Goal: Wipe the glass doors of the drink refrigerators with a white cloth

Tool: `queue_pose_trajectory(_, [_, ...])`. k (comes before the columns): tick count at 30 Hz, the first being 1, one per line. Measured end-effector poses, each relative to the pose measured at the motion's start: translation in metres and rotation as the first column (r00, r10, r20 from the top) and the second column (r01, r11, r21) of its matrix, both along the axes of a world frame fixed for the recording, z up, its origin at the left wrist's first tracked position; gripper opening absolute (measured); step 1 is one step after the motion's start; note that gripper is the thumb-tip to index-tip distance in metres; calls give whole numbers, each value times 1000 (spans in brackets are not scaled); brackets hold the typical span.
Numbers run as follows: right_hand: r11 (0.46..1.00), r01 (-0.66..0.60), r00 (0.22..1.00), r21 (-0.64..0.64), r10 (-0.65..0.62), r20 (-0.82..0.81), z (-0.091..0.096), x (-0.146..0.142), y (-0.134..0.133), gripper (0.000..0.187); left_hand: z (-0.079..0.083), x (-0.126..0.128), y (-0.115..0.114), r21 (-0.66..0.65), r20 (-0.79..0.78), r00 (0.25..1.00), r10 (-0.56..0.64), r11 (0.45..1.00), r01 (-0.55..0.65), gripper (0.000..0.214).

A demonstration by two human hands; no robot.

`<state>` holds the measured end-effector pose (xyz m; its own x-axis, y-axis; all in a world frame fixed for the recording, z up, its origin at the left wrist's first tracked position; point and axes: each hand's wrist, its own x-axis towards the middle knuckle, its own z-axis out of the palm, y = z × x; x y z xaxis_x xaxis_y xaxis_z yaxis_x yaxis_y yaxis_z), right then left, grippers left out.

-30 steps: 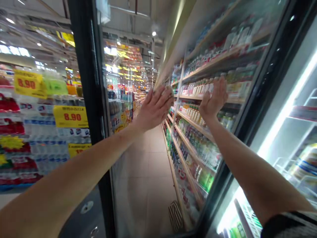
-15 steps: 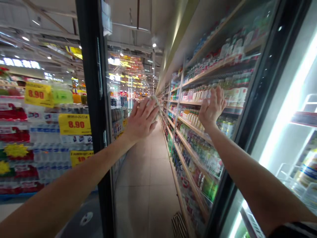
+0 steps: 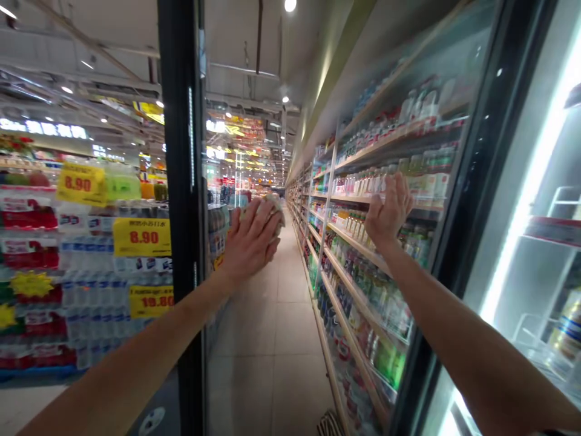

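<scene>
A glass door (image 3: 276,327) with a black frame (image 3: 181,181) stands in front of me, and I look through its pane. My left hand (image 3: 253,239) presses a pale crumpled cloth (image 3: 275,208) against the glass, fingers laid over it. Most of the cloth is hidden under the palm and fingers. To the right, my right hand (image 3: 390,209) is raised at the pane with its thumb apart from the fingers and nothing in it. It seems to rest on the glass, though the contact is hard to make out.
Lit cooler shelving (image 3: 554,227) with bottles is at my right. Shelves of bottles (image 3: 363,236) show in the glass, perhaps partly reflected. On the left are stacked drink packs (image 3: 91,254) with yellow price signs (image 3: 141,237). A tiled floor (image 3: 254,387) runs down the aisle.
My left hand has slid left with the cloth across the glass. My right hand stays at about the same spot. The view has shifted slightly, and the scene sits lower.
</scene>
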<state>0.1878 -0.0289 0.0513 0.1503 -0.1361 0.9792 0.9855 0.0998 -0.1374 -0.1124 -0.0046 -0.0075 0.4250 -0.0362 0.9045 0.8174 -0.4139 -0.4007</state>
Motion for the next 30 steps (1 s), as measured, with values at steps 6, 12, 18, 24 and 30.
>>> queue_pose_trajectory(6, [1000,-16,1000,6,16,13,0,0,-1,49,-84,-5,-7,4,-362,932,-28,999,31,45])
queue_pose_trajectory(12, [1000,-7,1000,19,7,10,-1,0,0,48,-25,-29,0,-22,-119,993,26,999,-29,51])
queue_pose_trajectory(18, [1000,7,1000,22,-7,23,-1,0,-1,50,-20,-25,-1,31,-69,998,13,999,-11,52])
queue_pose_trajectory(24, [999,25,1000,23,-26,4,-1,-2,-1,48,-40,-10,-3,21,-406,913,-40,998,53,47])
queue_pose_trajectory(30, [999,17,999,40,-18,30,-2,1,0,49,49,-12,4,8,203,979,-31,1000,30,52])
